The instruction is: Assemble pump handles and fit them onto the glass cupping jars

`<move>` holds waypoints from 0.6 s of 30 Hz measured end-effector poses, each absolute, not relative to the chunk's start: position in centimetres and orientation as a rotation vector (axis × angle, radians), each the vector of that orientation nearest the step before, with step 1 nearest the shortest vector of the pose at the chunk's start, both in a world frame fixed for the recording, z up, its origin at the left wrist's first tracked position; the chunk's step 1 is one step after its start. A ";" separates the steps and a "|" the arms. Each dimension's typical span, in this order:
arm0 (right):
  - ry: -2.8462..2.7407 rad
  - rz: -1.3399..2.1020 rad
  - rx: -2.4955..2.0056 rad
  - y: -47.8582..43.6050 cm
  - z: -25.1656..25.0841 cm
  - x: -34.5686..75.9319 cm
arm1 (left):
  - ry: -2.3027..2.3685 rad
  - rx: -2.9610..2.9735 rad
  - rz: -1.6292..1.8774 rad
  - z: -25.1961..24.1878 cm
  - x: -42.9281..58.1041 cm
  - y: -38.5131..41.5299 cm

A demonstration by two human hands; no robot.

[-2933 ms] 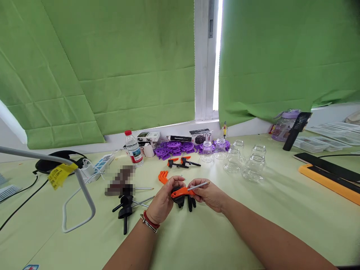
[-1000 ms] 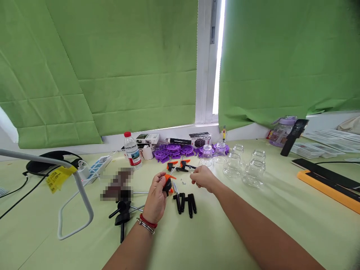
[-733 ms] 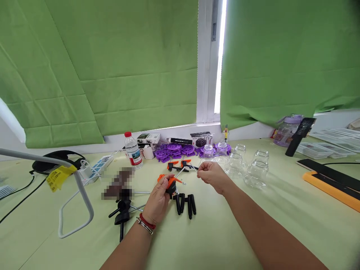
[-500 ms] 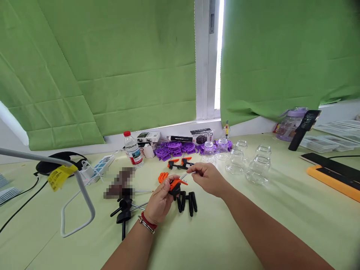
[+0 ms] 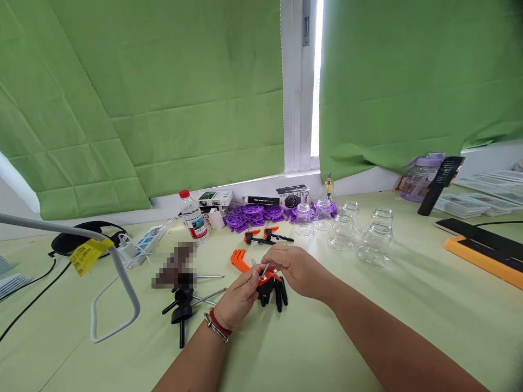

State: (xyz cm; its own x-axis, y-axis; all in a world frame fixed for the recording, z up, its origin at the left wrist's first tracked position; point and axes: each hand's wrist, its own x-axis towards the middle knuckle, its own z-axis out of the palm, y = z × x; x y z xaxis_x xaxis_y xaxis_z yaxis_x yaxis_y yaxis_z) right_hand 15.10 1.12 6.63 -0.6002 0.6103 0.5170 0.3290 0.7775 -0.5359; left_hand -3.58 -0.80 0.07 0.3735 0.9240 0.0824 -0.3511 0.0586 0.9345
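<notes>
My left hand [image 5: 240,298] is closed around a small orange and black clamp part [image 5: 267,279], held just above the table. My right hand [image 5: 297,269] pinches a thin metal rod [image 5: 265,268] whose tip meets the orange part. Under both hands lie several black clamp pieces [image 5: 279,294]. More orange handles [image 5: 237,258] lie just beyond my left hand. A black clamp body with metal rods [image 5: 182,306] rests to the left.
Several clear glass jars [image 5: 370,239] stand at right, purple plastic parts [image 5: 255,214] and a water bottle [image 5: 193,217] at the back by the window. A grey metal frame with a yellow tag [image 5: 87,253] and a power strip [image 5: 143,242] sit left; an orange-edged board [image 5: 482,255] lies far right.
My right hand reached out beyond the clamp pieces, came back with the thin rod, and now brings it against the orange part in my left hand, which has lowered slightly.
</notes>
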 end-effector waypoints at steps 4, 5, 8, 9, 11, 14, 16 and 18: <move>-2.052 0.665 -0.741 0.4 6.1 14.2 | 0.605 1.140 1.025 0.2 -3.0 -1.2; -2.013 0.718 -0.745 0.4 6.0 14.0 | 0.578 1.138 1.022 0.4 -2.8 -1.3; -1.954 0.797 -0.735 0.5 5.6 13.5 | 0.522 1.121 1.016 0.7 -2.5 -1.4; -1.937 0.808 -0.733 0.6 5.5 13.5 | 0.515 1.109 1.013 0.7 -2.5 -1.5; -1.884 0.841 -0.744 0.9 5.4 13.4 | 0.514 1.075 1.008 0.8 -2.5 -1.4; -1.775 0.950 -0.770 1.2 5.1 13.4 | 0.519 1.016 1.008 0.9 -2.7 -1.4; -1.712 1.050 -0.776 1.4 4.9 13.3 | 0.513 0.981 1.010 0.9 -2.8 -1.3; -1.683 1.126 -0.772 1.6 4.8 13.3 | 0.502 0.962 1.007 0.9 -2.9 -1.3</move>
State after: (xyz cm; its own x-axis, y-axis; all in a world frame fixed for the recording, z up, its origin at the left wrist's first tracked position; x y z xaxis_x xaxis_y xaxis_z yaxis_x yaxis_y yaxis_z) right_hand 13.27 1.58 4.78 -0.3635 0.8619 0.3534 0.0023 0.3802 -0.9249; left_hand -2.89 -1.30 0.90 0.4741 0.8781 0.0646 -0.4768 0.1944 0.8572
